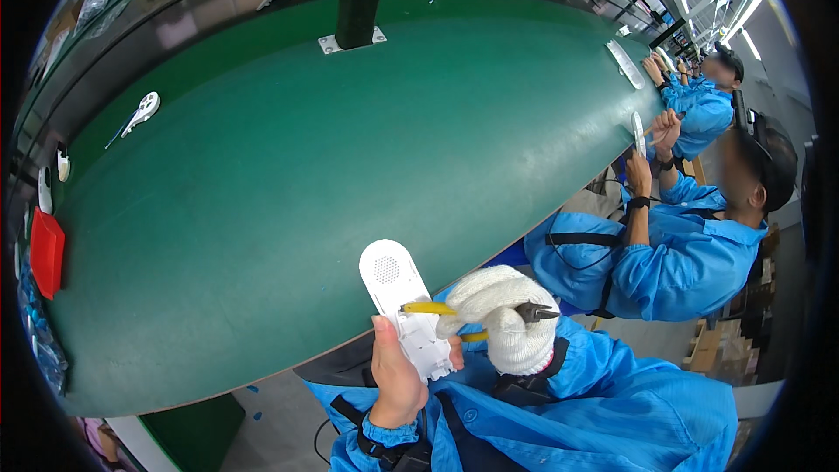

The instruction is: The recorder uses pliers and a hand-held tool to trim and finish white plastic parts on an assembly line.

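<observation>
My bare left hand [398, 376] is closed around the lower part of a long white plastic housing [389, 275] at the table's near edge. The housing has a rounded upper end with a round patch of small holes, and moulded ribs and recesses lower down. My right hand [502, 319], in a white knitted glove, grips yellow-handled pliers [540, 313]. Their dark pointed jaws face right, away from the housing. One yellow handle lies across the housing's middle in this view; whether it touches cannot be told. The gloved fingers hide the pliers' pivot.
A green table [288, 183] stretches ahead, with a dark green post [360, 0] at its far side. At the left stands a red bin [46, 253]. A white part with a cable [144, 109] lies far left. Co-workers in blue sit along the right edge, the nearest person [690, 253] holding a white part.
</observation>
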Available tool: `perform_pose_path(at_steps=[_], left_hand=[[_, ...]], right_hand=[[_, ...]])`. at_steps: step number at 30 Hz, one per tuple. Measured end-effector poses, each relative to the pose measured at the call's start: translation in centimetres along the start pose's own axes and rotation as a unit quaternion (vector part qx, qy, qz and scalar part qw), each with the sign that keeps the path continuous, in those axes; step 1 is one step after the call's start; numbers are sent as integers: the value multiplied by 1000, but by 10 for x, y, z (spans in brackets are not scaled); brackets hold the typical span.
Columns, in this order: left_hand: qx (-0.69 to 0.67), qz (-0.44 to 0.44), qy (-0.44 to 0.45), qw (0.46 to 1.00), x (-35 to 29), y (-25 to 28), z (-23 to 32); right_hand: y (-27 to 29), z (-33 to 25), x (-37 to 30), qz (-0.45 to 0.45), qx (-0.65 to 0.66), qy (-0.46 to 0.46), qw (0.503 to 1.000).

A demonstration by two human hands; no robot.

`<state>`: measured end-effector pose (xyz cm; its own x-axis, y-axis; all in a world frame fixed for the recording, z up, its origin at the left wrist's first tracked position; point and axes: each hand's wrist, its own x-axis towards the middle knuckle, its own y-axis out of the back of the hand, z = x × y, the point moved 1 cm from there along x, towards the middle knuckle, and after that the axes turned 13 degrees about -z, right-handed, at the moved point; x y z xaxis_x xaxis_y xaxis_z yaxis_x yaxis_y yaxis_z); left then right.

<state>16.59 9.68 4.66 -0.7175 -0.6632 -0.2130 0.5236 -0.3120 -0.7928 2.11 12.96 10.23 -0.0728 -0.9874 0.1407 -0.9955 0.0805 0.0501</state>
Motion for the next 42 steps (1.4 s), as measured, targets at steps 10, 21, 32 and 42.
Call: perform_pose_path(at_steps=[10, 21, 32, 42], left_hand=[[19, 13, -5, 1000, -1, -1, -3], [28, 3, -16, 999, -2, 3, -5], [3, 47, 5, 999, -8, 5, -7], [4, 108, 6, 994, -9, -4, -10]], right_hand=[[9, -6, -11, -51, 24, -23, 998], [14, 0, -18, -103, 31, -27, 994], [21, -16, 5, -221, -101, 17, 970], [22, -30, 24, -278, -170, 67, 943]])
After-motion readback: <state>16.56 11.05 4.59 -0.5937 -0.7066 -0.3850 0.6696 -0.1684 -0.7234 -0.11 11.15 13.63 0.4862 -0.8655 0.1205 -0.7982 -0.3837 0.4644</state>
